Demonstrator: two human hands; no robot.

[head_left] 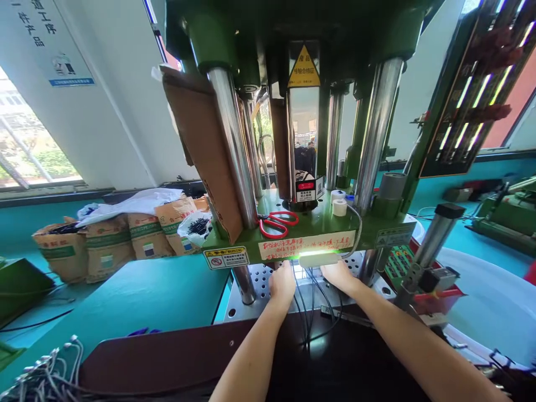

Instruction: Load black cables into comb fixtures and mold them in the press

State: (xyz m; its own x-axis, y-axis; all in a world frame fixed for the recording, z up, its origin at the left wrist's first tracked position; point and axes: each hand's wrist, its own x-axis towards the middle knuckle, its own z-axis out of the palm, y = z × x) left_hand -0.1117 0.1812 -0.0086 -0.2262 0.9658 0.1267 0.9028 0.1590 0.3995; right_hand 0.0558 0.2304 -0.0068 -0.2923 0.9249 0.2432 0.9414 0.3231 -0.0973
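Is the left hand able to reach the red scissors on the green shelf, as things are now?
Probably yes. The red scissors lie at the open front of the green shelf, just above the left hand. Its fingers sit under the shelf edge, so it must draw back and rise first.

White wall [104, 128], sunlit window [25, 151] — teal floor [138, 290]

A: Where were your hands?
B: Your left hand [281, 285] and right hand [338, 276] lay on the perforated plate [256, 278], under the green press [234, 237] ledge. Black cables [307, 304] ran between them. Fingertips were hidden, so grip unclear.
A: And on the ledge?
B: Red scissors [276, 222], with white tape rolls [339, 207] just to their right. Paper sacks [109, 243] stood on your far left.
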